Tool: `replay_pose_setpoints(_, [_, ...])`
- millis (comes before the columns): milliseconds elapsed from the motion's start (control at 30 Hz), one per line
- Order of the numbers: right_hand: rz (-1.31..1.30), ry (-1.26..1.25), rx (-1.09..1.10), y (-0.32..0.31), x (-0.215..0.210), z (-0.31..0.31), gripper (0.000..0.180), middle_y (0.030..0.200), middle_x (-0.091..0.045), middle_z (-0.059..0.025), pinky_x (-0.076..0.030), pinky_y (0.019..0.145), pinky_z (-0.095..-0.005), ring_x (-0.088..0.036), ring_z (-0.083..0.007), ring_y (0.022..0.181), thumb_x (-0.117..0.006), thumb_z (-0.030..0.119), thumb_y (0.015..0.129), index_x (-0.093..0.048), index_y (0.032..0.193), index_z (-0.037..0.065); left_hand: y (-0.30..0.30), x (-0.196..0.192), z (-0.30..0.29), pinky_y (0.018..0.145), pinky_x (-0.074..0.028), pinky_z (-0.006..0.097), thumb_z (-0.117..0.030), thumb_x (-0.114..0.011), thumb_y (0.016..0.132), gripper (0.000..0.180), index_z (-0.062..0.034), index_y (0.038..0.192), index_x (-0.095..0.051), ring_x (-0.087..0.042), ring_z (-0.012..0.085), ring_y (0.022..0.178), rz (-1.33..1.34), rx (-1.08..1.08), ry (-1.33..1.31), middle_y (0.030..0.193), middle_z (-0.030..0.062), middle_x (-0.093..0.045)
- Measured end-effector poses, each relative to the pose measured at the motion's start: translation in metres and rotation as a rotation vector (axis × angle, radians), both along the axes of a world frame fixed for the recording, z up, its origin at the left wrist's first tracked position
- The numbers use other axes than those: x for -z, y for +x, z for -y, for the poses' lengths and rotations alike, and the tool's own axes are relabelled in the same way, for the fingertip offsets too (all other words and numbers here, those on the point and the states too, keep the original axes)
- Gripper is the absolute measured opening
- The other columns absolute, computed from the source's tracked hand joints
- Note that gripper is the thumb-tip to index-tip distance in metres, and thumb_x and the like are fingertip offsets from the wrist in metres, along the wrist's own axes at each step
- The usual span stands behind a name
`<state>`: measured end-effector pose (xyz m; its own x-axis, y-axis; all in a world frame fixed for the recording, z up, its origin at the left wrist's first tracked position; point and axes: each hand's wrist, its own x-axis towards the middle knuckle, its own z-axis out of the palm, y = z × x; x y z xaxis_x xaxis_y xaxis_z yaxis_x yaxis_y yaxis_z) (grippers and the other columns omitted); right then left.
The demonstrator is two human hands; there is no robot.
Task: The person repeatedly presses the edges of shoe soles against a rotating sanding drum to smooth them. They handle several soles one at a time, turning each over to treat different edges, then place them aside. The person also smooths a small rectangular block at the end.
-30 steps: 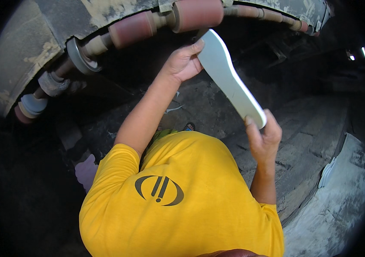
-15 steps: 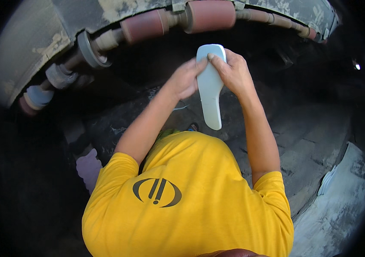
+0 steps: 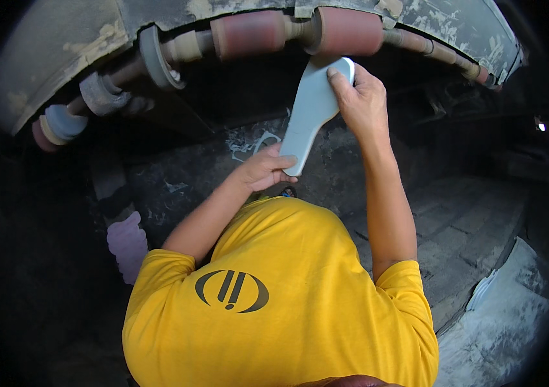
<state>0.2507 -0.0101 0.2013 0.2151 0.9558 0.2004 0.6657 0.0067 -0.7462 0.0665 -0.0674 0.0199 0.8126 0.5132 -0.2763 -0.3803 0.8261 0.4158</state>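
A pale grey-blue shoe sole, flat, smooth and matte, with a rounded toe and a narrower heel, is held up against a reddish-brown abrasive drum on a dusty horizontal shaft. The right hand curls over the sole's top end, fingers pressing it at the drum. The left hand pinches the lower end between thumb and fingers. Whether sole and drum actually touch is hard to tell. More worn rollers line the shaft under a crusted, flaking hood.
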Motion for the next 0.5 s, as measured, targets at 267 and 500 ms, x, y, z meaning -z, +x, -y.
replay_pose_setpoints(267, [0.009, -0.047, 0.020, 0.006, -0.005, 0.026, 0.037, 0.085, -0.071, -0.0218, -0.055, 0.074, -0.0403, -0.071, -0.0317, 0.077, -0.061, 0.032, 0.092, -0.070, 0.101, -0.003, -0.011, 0.029, -0.055, 0.079, -0.057, 0.032, -0.014, -0.071, 0.093, 0.053, -0.0062, 0.139, -0.044, -0.063, 0.0181, 0.102, 0.038, -0.265, 0.027, 0.123, 0.0092, -0.060])
replay_pose_setpoints(500, [0.011, -0.047, 0.034, 0.014, -0.018, 0.048, 0.034, 0.082, -0.070, -0.0204, -0.054, 0.072, -0.0411, -0.070, -0.0317, 0.075, -0.063, 0.029, 0.092, -0.069, 0.099, -0.004, 0.020, 0.034, -0.135, 0.085, -0.058, 0.037, -0.013, -0.064, 0.097, 0.034, -0.0025, 0.129, -0.058, -0.065, 0.0239, 0.108, 0.230, -0.400, 0.005, 0.123, 0.0109, -0.066])
